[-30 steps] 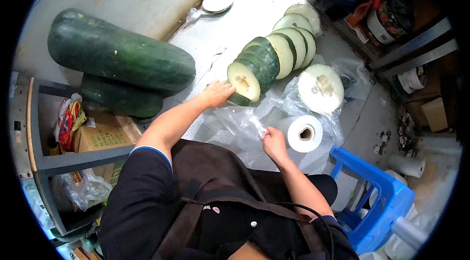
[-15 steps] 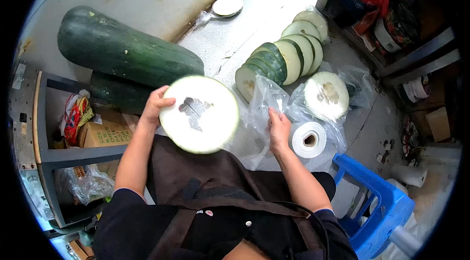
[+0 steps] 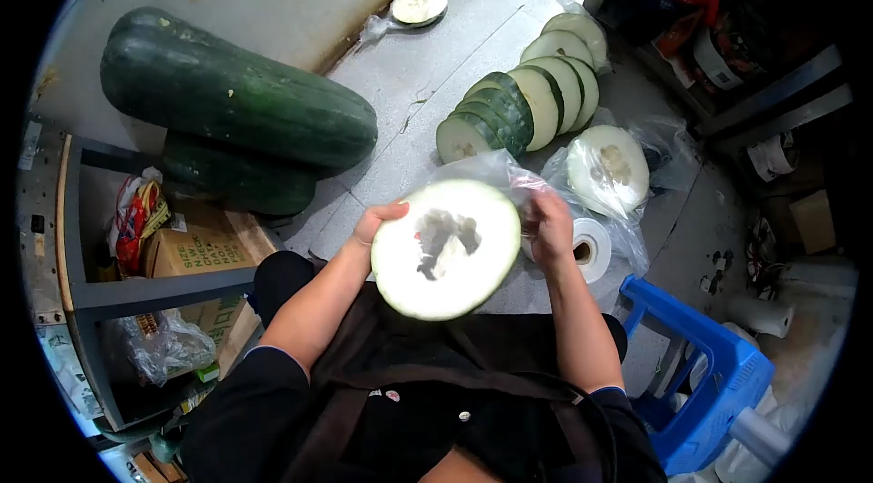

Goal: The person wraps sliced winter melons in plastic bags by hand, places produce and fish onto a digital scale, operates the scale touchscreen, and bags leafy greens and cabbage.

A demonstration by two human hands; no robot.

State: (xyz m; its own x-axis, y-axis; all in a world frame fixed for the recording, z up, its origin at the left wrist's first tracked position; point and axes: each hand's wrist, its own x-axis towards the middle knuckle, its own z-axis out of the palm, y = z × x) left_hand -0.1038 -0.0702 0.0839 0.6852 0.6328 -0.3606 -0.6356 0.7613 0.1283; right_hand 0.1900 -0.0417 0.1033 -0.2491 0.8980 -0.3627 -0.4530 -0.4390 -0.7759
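My left hand [image 3: 375,226] grips the left rim of a round winter melon slice [image 3: 405,269], thumb at the edge and the other fingers hidden behind it. The slice has pale flesh, a thin green rim and a hollow, ragged middle. My right hand [image 3: 549,228], slightly blurred, is closed on a clear plastic bag [image 3: 482,168] at the slice's right side. Part of the bag spreads behind the slice's upper edge; how far it covers the slice I cannot tell. Beside my right wrist stands a white roll of bags [image 3: 596,254].
Several cut winter melon slices [image 3: 538,105] lean in a row on the tiled floor, near a slice in plastic [image 3: 600,165]. Whole winter melons [image 3: 236,92] lie left, above a shelf [image 3: 150,290]. A wrapped piece [image 3: 420,5] lies farther off. A blue stool [image 3: 700,347] stands right.
My left hand has brought the winter melon slice rightward and lower, up against the bag. My right hand has shifted slightly right and up, still holding the bag.
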